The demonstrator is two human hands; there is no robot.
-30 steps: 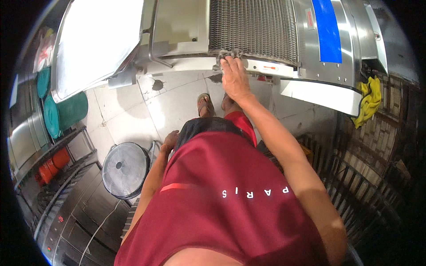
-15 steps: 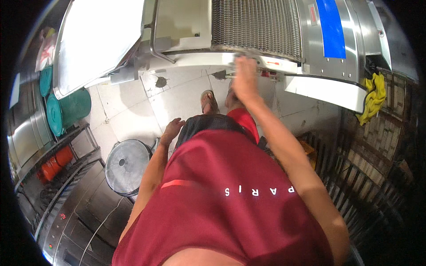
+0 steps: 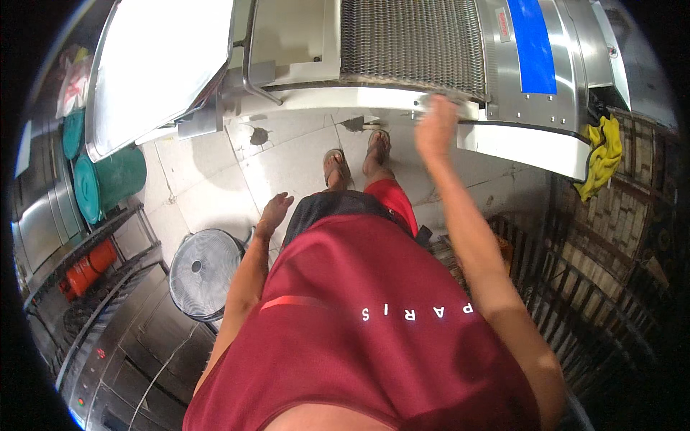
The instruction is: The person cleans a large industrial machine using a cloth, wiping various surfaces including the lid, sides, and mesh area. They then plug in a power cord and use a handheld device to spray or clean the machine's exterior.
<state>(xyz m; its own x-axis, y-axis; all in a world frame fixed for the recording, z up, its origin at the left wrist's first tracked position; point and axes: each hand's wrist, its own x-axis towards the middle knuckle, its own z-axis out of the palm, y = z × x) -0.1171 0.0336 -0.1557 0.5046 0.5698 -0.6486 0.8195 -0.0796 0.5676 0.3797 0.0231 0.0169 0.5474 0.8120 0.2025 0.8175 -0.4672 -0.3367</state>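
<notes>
My right hand is stretched forward to the white front rail of a machine with a metal mesh conveyor belt. Its fingers are closed and smeared by motion. A small greyish thing shows at the fingertips along the belt's near edge, too blurred to name. My left hand hangs low beside my dark shorts, holding nothing, its fingers loosely apart. Nearest to it is a round floor fan with a grey grille.
Left of the belt, a bent metal bar and a large white panel stick out. A yellow cloth hangs at the machine's right end. Green bins and a red cylinder stand left; a slatted rack is at right.
My right hand has slid to the right along the front rail, the greyish thing moving with it. My left hand has barely moved.
</notes>
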